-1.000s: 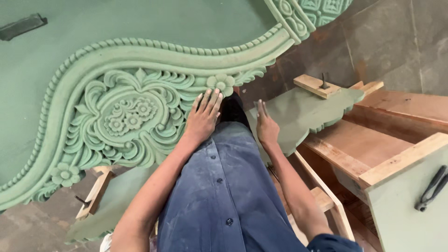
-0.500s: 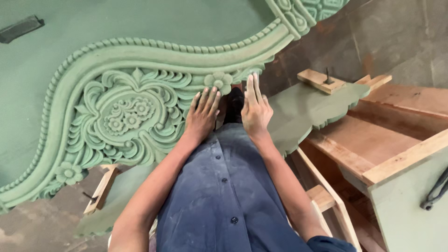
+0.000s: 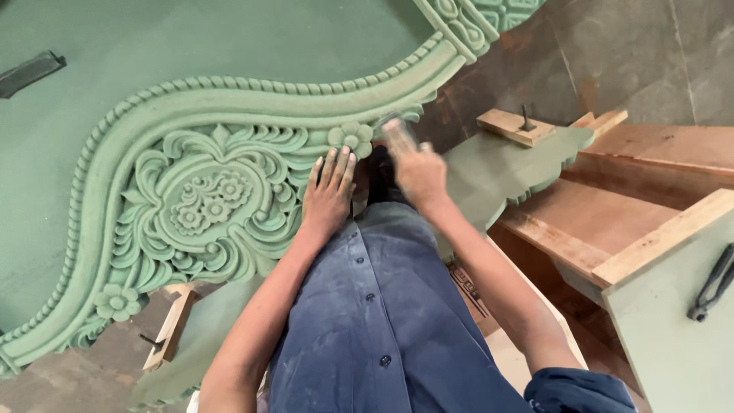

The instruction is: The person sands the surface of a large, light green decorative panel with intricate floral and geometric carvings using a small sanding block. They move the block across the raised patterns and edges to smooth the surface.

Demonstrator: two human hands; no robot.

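Mostly, the view is filled by a large green carved panel, and I describe every place relative to it. On its far left edge lies a dark flat handle. Under its lower edge, a small wooden block with a screw shows. The left hand lies flat on the panel's right edge, just below a small carved flower, with the fingers straight and close together; it holds nothing. Just right of the flower, the right hand is blurred at the panel's rim. Its fingers seem closed over something small, but I cannot tell what it is. Right of the panel, a green scalloped board rests on a wooden frame. A wood block with a dark screw stands on this board.
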